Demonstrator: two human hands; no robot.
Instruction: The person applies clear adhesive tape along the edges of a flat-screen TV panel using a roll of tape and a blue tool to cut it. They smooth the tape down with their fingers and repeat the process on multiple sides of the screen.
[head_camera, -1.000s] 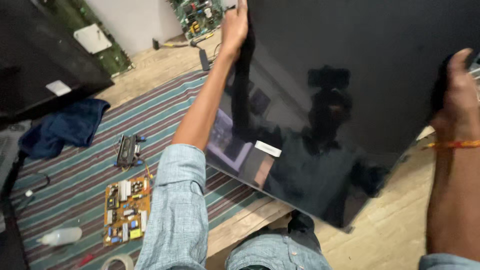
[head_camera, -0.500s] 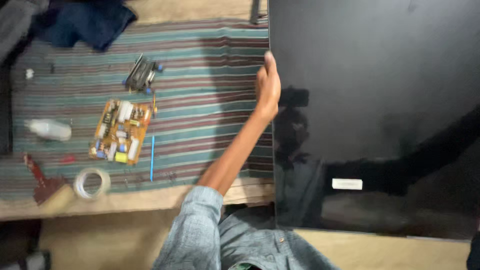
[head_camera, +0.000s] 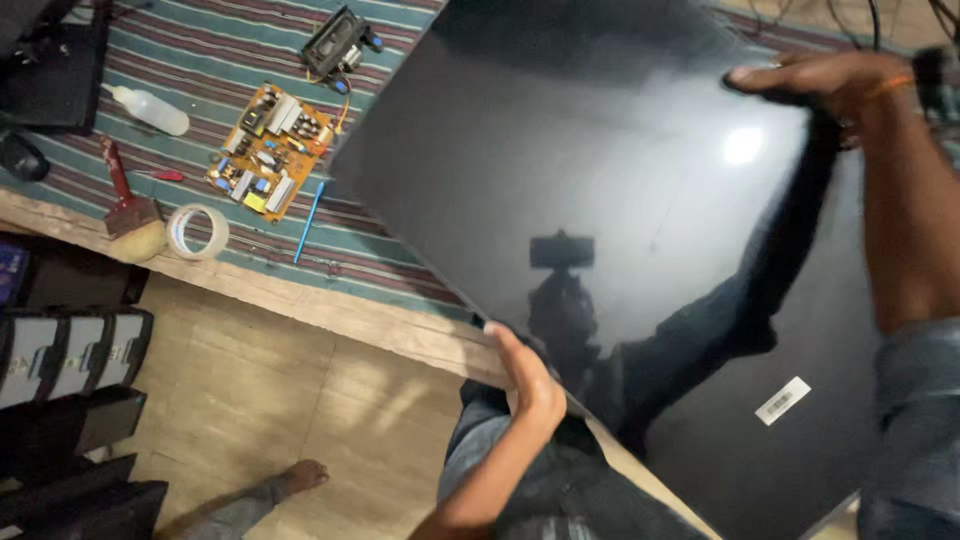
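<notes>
Left hand (head_camera: 530, 385) low in view, forearm rising from bottom edge, palm and fingers pressed flat against near edge of what it grips. Right hand (head_camera: 820, 85) high at upper right, fingers curled over far edge (orange band at wrist). Right forearm runs down right side, denim sleeve at elbow. Arms spread wide apart.

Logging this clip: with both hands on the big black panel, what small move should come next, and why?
Probably level the black panel and ease it down flat. The left hand grips its near edge and the right hand its far edge, and it hangs tilted over the striped mat, clear of the circuit board.
</notes>
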